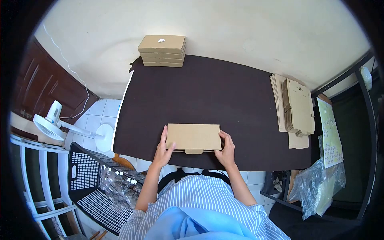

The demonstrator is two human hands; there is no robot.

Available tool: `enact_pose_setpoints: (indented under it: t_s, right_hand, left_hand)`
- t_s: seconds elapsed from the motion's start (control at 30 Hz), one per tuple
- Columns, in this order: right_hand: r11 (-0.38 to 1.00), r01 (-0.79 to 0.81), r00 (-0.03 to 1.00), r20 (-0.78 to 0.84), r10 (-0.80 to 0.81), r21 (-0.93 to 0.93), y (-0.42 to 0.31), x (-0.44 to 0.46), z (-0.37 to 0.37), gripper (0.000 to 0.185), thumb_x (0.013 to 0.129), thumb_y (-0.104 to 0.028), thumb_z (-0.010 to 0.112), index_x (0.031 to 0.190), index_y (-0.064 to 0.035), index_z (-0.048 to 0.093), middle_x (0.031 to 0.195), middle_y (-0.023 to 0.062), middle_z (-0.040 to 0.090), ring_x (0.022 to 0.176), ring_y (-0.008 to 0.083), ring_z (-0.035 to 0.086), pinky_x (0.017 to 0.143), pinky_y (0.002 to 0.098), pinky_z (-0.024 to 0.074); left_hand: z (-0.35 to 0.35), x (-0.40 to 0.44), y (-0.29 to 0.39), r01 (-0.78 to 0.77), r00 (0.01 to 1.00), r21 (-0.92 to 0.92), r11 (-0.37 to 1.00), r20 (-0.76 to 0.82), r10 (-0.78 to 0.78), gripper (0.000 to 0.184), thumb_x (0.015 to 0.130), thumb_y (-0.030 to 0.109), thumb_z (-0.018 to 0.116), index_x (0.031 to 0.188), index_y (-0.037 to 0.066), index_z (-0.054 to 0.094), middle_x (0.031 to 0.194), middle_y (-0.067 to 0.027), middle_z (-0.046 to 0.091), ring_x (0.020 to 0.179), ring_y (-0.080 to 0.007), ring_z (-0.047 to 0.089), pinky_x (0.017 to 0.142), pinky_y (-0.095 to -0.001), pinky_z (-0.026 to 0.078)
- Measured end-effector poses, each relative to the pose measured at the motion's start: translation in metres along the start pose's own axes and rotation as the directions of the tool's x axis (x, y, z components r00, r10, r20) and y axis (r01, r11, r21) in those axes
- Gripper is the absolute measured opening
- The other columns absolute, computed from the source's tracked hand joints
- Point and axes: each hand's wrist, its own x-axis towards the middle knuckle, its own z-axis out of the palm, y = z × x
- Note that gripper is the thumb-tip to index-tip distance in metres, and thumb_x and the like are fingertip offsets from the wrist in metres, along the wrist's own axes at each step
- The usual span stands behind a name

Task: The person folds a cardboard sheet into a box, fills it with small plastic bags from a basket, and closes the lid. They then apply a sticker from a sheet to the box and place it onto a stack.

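Blue cloth (200,224); left hand (162,152), right hand (226,152) half-curled, holding carton (194,136) ends.

pale wall (240,32) | white tiled floor (110,106) | brown door (44,84) | dark-covered table (208,92)

Shallow, rectangular light-brown cardboard box (193,136): plain, flat lid panel facing up; no damage visible on this face. Position: near edge of the dark-brown covered tabletop (192,96), directly in front of the wearer, near the middle of that edge. Orientation: upright, long sides running left to right, roughly parallel to the table edge. Lid state: lowered over the body; a dark line shows along the near side. Small rounded cardboard front tab (194,151): centred on the near side, projecting outward, not tucked in. Support: left hand (161,154) at the left end, thumb over the near corner; right hand (226,152) against the right end
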Motion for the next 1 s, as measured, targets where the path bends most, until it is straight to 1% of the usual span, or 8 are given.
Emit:
enact_pose_setpoints:
  t_s: [0.13, 0.2, 0.23, 0.3, 0.33, 0.53, 0.7, 1.0]
  right_hand:
    - [1.000, 0.004, 0.999, 0.040, -0.004, 0.015, -0.003, -0.006, -0.003, 0.050, 0.068, -0.011, 0.069, 0.113, 0.0006, 0.050, 0.123, 0.0210, 0.049, 0.111, 0.0357, 0.052, 0.093, 0.0405, 0.0440]
    - [0.998, 0.026, 0.998, 0.053, -0.023, -0.054, -0.028, -0.006, -0.010, 0.064, 0.067, -0.023, 0.073, 0.123, -0.0057, 0.047, 0.132, 0.0203, 0.039, 0.119, 0.0396, 0.043, 0.095, 0.0443, 0.0420]
    - [0.998, 0.024, 0.998, 0.052, -0.021, -0.054, -0.027, -0.006, -0.009, 0.064, 0.067, -0.023, 0.073, 0.123, -0.0057, 0.047, 0.132, 0.0203, 0.039, 0.119, 0.0396, 0.043, 0.095, 0.0443, 0.0420]
    - [0.984, 0.096, 0.976, 0.209, -0.064, -0.149, -0.025, -0.007, -0.008, 0.074, 0.064, -0.034, 0.077, 0.128, -0.0146, 0.046, 0.137, 0.0183, 0.032, 0.123, 0.0391, 0.039, 0.095, 0.0462, 0.0418]
    - [0.971, 0.107, 0.976, 0.208, -0.062, -0.213, -0.026, -0.008, -0.006, 0.071, 0.064, -0.039, 0.077, 0.127, -0.0184, 0.050, 0.137, 0.0178, 0.034, 0.123, 0.0371, 0.040, 0.094, 0.0464, 0.0423]
    - [0.957, 0.082, 0.982, 0.185, -0.030, -0.278, -0.027, -0.008, 0.002, 0.061, 0.068, -0.043, 0.074, 0.121, -0.0175, 0.057, 0.137, 0.0169, 0.034, 0.123, 0.0358, 0.040, 0.094, 0.0456, 0.0431]
    - [0.957, 0.074, 0.980, 0.196, -0.018, -0.279, -0.027, -0.008, 0.002, 0.062, 0.067, -0.043, 0.074, 0.121, -0.0175, 0.058, 0.137, 0.0169, 0.034, 0.123, 0.0359, 0.038, 0.094, 0.0465, 0.0428]
    - [0.963, 0.035, 0.979, 0.204, 0.021, -0.267, -0.032, -0.006, 0.000, 0.061, 0.067, -0.042, 0.075, 0.119, -0.0148, 0.059, 0.136, 0.0158, 0.034, 0.122, 0.0360, 0.040, 0.096, 0.0463, 0.0413]
  left_hand:
    - [0.002, 0.000, -0.005, 0.003, 1.000, 0.167, 0.986, -0.009, -0.001, 0.085, 0.080, 0.025, 0.064, 0.144, 0.005, 0.012, 0.148, -0.0192, 0.018, 0.135, -0.0328, 0.025, 0.110, -0.0390, 0.022]
    - [0.004, -0.002, -0.005, -0.156, 0.986, 0.286, 0.946, -0.006, 0.165, 0.090, 0.075, 0.026, 0.071, 0.143, 0.005, 0.015, 0.148, -0.0190, 0.018, 0.135, -0.0328, 0.024, 0.109, -0.0393, 0.023]
    - [0.005, -0.003, -0.004, -0.155, 0.987, 0.286, 0.946, -0.004, 0.163, 0.090, 0.075, 0.026, 0.071, 0.143, 0.005, 0.015, 0.148, -0.0190, 0.018, 0.135, -0.0328, 0.024, 0.109, -0.0393, 0.023]
    - [0.006, -0.003, 0.000, -0.192, 0.979, 0.314, 0.930, -0.004, 0.204, 0.094, 0.070, 0.025, 0.076, 0.142, 0.004, 0.018, 0.147, -0.0193, 0.019, 0.135, -0.0331, 0.024, 0.109, -0.0396, 0.026]
    - [0.006, -0.003, -0.002, -0.192, 0.979, 0.314, 0.930, -0.003, 0.203, 0.094, 0.070, 0.025, 0.076, 0.142, 0.004, 0.018, 0.147, -0.0193, 0.019, 0.135, -0.0331, 0.024, 0.109, -0.0396, 0.026]
    - [0.006, 0.000, -0.006, -0.183, 0.979, 0.341, 0.922, -0.026, 0.204, 0.099, 0.063, 0.025, 0.081, 0.140, 0.004, 0.023, 0.147, -0.0194, 0.019, 0.133, -0.0332, 0.027, 0.107, -0.0404, 0.029]
    - [0.008, -0.001, 0.000, -0.165, 0.982, 0.362, 0.917, -0.027, 0.188, 0.106, 0.056, 0.026, 0.085, 0.140, 0.006, 0.024, 0.147, -0.0184, 0.019, 0.133, -0.0333, 0.027, 0.106, -0.0412, 0.031]
    - [0.007, 0.000, -0.003, -0.164, 0.982, 0.371, 0.914, -0.024, 0.186, 0.104, 0.057, 0.024, 0.085, 0.139, 0.005, 0.025, 0.148, -0.0181, 0.019, 0.133, -0.0334, 0.028, 0.106, -0.0407, 0.031]
